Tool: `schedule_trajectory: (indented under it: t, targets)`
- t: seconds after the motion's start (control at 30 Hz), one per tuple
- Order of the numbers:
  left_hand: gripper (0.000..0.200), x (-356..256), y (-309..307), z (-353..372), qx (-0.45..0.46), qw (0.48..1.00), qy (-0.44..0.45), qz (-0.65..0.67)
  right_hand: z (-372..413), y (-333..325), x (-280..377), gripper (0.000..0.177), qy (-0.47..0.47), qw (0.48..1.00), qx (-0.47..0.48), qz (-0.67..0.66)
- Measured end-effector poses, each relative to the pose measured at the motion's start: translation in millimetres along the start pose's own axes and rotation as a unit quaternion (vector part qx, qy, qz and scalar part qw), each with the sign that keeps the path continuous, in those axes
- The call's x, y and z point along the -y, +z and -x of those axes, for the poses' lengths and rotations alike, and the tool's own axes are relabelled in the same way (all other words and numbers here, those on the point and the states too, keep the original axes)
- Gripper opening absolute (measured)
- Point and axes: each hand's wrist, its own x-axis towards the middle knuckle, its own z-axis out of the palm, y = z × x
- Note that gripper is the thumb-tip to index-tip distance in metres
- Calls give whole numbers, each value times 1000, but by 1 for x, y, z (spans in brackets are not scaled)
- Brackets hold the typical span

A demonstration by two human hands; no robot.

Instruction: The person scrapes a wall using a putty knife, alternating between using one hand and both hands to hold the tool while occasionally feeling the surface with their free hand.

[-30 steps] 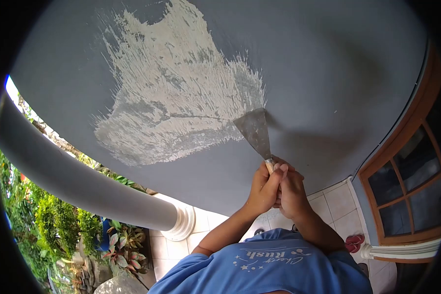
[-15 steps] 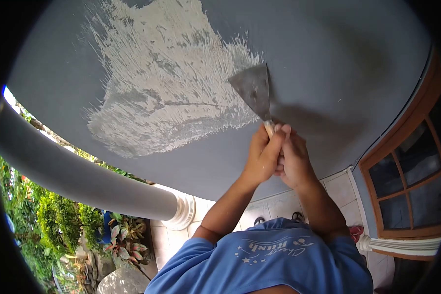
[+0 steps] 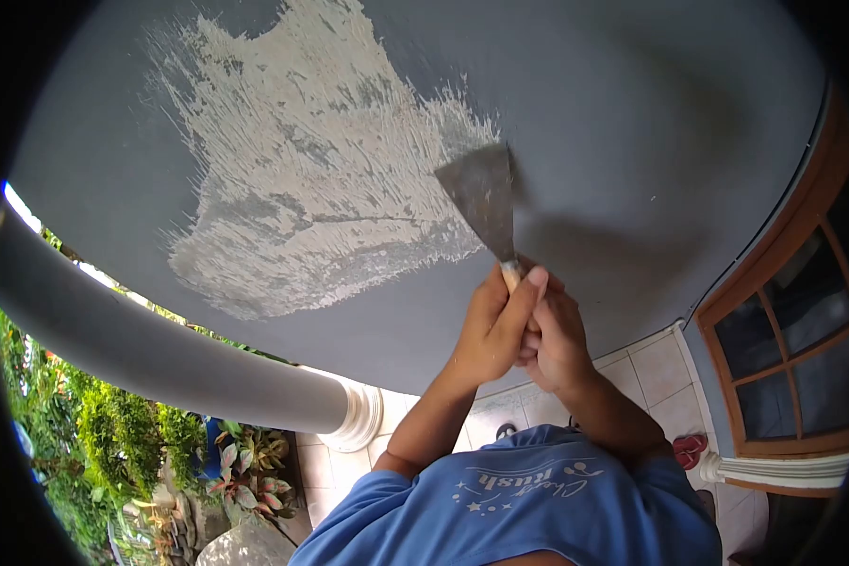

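Both of my hands are wrapped around the wooden handle of a paint scraper [image 3: 484,198] with a wide, worn metal blade. My left hand [image 3: 489,330] grips from the left, and my right hand [image 3: 558,341] closes in from the right, overlapping it. Pointing away from me, the blade lies over the right edge of a scraped patch [image 3: 321,170] on the grey wall [image 3: 613,123]. Pale, streaky material shows in this patch, with ragged paint edges and a dark crack-like line across its lower part. Most of the handle is hidden inside my hands.
On the left stands a round grey column [image 3: 179,358] with a white base [image 3: 354,415], beside garden plants [image 3: 113,415]. To the right is a wood-framed window [image 3: 788,349]. Pale floor tiles [image 3: 656,363] and red footwear [image 3: 689,450] show below.
The view has shifted, so the patch sits lower in it. My hands and the scraper have dropped slightly more than the patch, drawing a little toward me. Both hands keep their hold.
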Motion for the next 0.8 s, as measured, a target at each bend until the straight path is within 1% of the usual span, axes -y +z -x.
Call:
schedule_trajectory:
  t: [0.03,0.07,0.1,0.13,0.2,0.23,0.27,0.3,0.33,0.4,0.43,0.47,0.5,0.53,0.63,0.67,0.7,0.77,0.8]
  targets:
    - [37,-8,3,-1,9,1000,-11,15,-6,3,6,35,-15,1000,17,-7]
    - [37,-15,4,-2,18,999,-20,29,-5,4,10,41,-16,1000,6,22]
    - [38,-19,5,-3,29,998,-26,43,0,6,13,42,-22,998,-5,60]
    - [37,-1,3,-2,48,998,13,49,11,8,13,43,-30,995,-14,98]
    - [38,14,12,6,27,997,74,14,20,5,8,46,-63,979,-30,192]
    - [39,16,15,5,18,994,105,-2,14,3,10,41,-68,980,-35,182]
    - [41,15,16,3,31,995,52,75,9,4,12,37,-65,982,-44,172]
    - [39,5,17,-3,22,995,39,87,7,6,15,32,-55,984,-57,160]
    - [37,-8,15,-13,13,995,26,98,0,10,27,29,-9,991,-32,127]
    - [35,-28,14,-19,-2,994,10,105,-2,10,34,35,-3,996,17,86]
    - [36,-28,14,-15,-1,997,17,81,-4,12,38,39,-8,997,46,65]
    - [36,-26,16,-6,1,998,28,55,7,19,40,39,-12,997,41,58]
    - [37,-23,18,4,4,999,41,31,17,21,37,39,9,998,10,62]
    - [38,-10,20,12,-4,998,45,35,26,21,32,39,29,997,-23,65]
    - [39,-6,21,4,-45,997,69,-4,13,22,34,38,7,996,-44,82]
    - [40,-13,17,-6,-26,998,21,60,-2,24,42,38,4,996,-33,78]
    - [40,-21,15,-12,-21,997,14,77,-7,25,43,37,1,997,-20,75]
    - [40,-39,11,-27,0,994,25,102,-6,25,40,32,-13,997,12,75]
    - [40,-40,12,-21,-3,997,50,53,-4,24,39,34,-23,997,26,74]
